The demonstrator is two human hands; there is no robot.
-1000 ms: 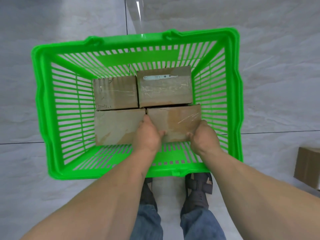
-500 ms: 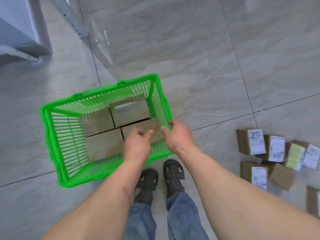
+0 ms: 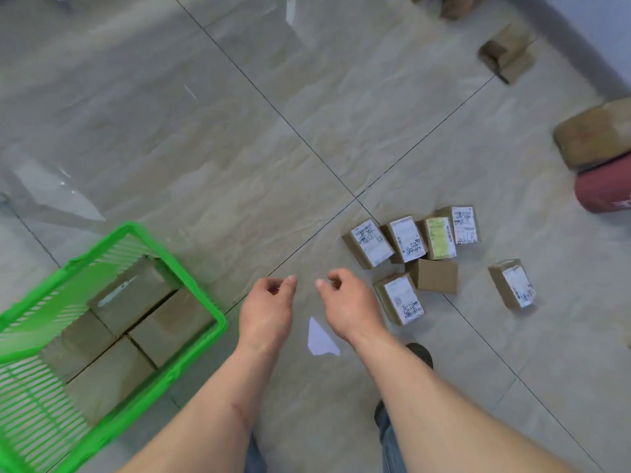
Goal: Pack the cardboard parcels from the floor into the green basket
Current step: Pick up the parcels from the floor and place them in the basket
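The green basket (image 3: 191, 295) stands on the floor at the lower left with several brown cardboard parcels (image 3: 164, 322) lying flat inside it. More small cardboard parcels (image 3: 406, 238) with white labels lie in a cluster on the tiles to the right; the nearest one (image 3: 399, 298) sits just right of my right hand. My left hand (image 3: 268, 310) and my right hand (image 3: 345, 305) hover side by side over bare floor between the basket and the cluster. Both are empty, with fingers loosely curled.
A white scrap of paper (image 3: 321, 337) lies on the floor under my hands. Larger brown parcels (image 3: 508, 54) and a brown one (image 3: 594, 134) lie near the wall at the upper right, beside a dark red roll (image 3: 604, 189). My shoes show below.
My hands let go of the parcel in the basket and came out of it. The view swung right, so the basket slid to the lower left and the floor parcels came into view.
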